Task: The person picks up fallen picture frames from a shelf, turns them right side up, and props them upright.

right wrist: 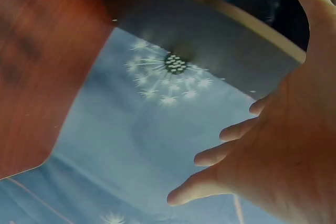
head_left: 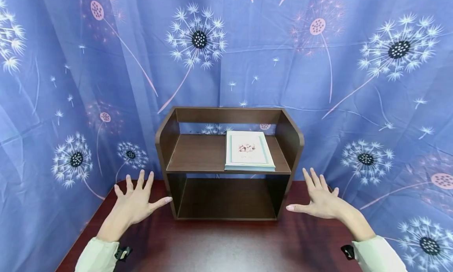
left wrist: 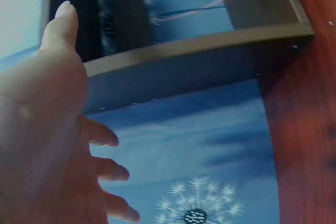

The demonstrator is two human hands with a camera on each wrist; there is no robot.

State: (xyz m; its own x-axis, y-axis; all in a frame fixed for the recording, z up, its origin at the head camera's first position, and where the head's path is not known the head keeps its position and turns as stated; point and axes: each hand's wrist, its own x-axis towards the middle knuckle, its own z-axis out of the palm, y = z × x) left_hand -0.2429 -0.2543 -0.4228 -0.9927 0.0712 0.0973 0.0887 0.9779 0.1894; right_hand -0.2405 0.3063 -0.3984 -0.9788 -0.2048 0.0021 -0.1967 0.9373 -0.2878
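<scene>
I can't read any words or numbers here. The white book on the brown shelf has a little reddish flower picture on its front. Just under the flowers is a short, pale line that looks like writing, but it is too small and blurry to read.

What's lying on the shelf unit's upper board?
At least one pale book lies flat, right of centre; bare upper board shows to its left. Whatever is directly beneath the book is covered.
</scene>
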